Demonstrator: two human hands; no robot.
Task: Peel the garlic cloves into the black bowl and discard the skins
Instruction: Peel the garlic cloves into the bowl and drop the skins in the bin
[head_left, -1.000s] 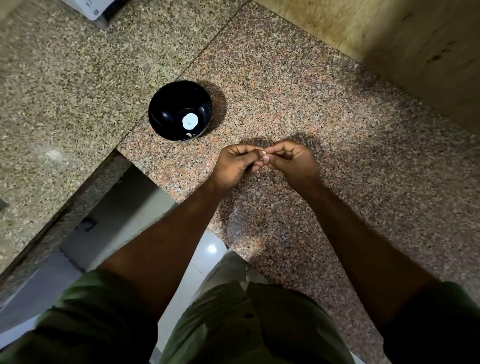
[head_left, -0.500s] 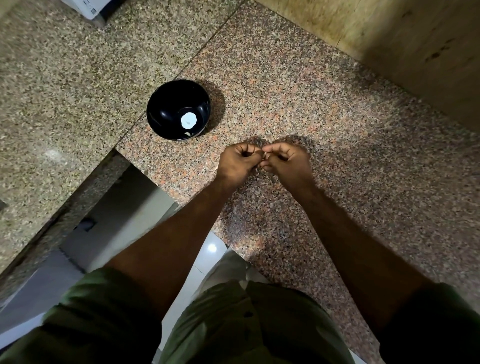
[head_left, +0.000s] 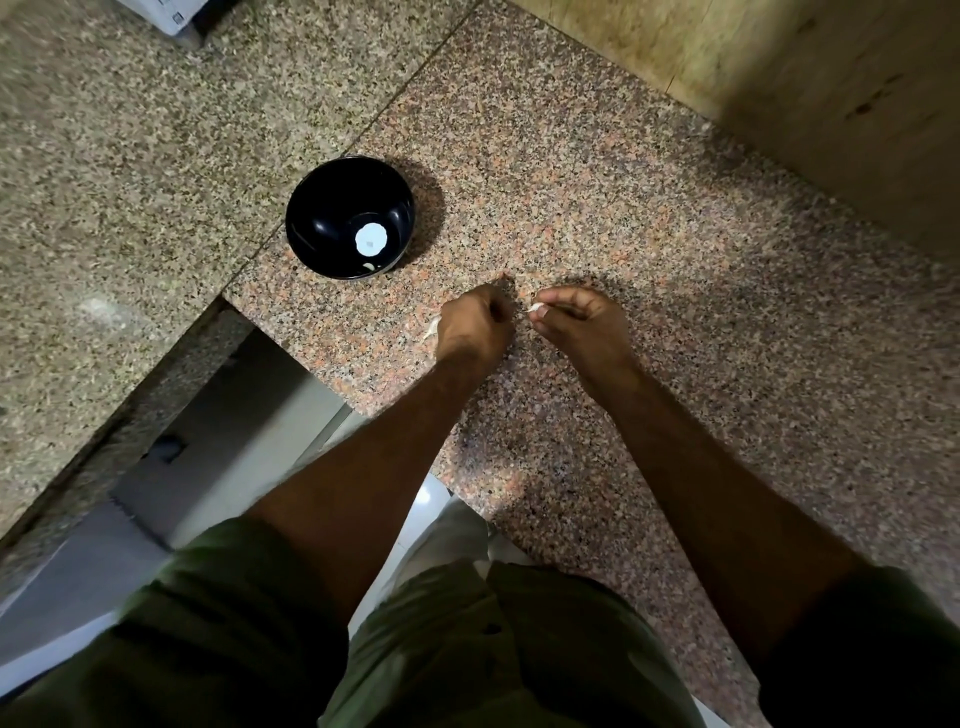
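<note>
The black bowl stands on the granite counter, up and to the left of my hands. It has a round white label on its bottom and one pale garlic clove by its near wall. My right hand pinches a small white garlic clove between thumb and fingertips. My left hand is a short gap to its left, fingers curled into a fist; what is inside the fist is hidden. A thin white garlic skin shows at the left edge of that hand, just over the counter.
The pinkish granite counter runs right and back to a beige wall. Its front-left edge drops to the floor just left of my left forearm. A grey counter adjoins on the left, with a white appliance corner at the top.
My hands were joined on the clove and have now parted a little. A white skin has appeared beside my left hand. The bowl has not moved.
</note>
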